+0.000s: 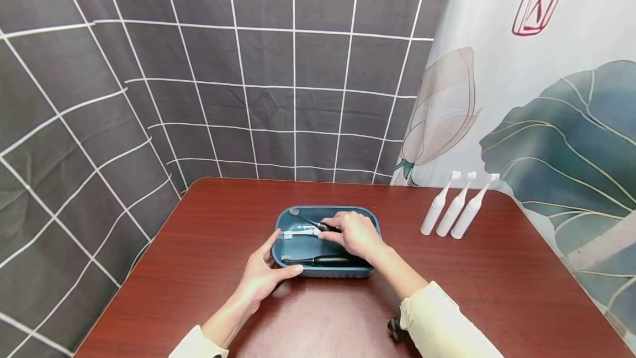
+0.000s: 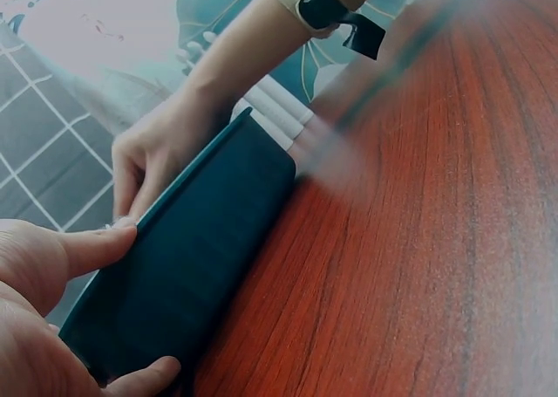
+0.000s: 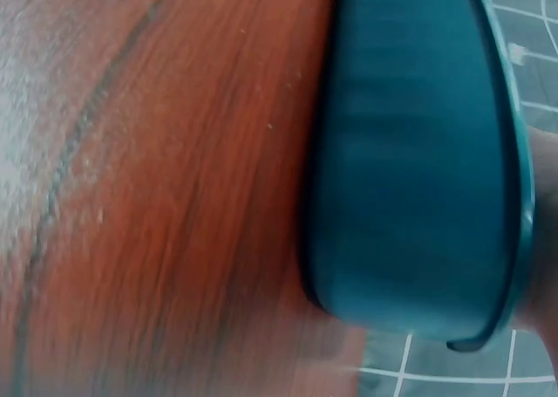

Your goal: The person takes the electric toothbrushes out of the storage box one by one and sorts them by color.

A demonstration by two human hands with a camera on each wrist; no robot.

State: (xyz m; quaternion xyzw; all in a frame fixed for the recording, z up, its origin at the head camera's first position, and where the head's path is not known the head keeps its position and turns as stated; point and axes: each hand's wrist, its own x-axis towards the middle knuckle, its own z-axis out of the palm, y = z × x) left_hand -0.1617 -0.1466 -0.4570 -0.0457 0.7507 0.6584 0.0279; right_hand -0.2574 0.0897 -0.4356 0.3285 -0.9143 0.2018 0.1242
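A blue plastic bin [image 1: 325, 273] stands on the table with electric toothbrushes in it. My left hand [image 1: 260, 275] holds its left end, the thumb on the front rim and the fingers at the left side. Reaching into the bin, my right hand [image 1: 360, 235] grips the handle of a black electric toothbrush [image 1: 310, 220], whose head points to the back left. Below that lies a white electric toothbrush [image 1: 300, 232], its handle end hidden by the right hand. Along the front wall lies another black electric toothbrush [image 1: 323, 260]. The right wrist view shows mostly the bin's outer wall [image 3: 410, 170].
Three white electric toothbrushes [image 1: 458, 206] stand upright side by side on the table, right of the bin. The red-brown wooden table [image 1: 223, 220] backs onto a grey gridded curtain [image 1: 318, 104] and, at the right, a leaf-patterned white one [image 1: 497, 26].
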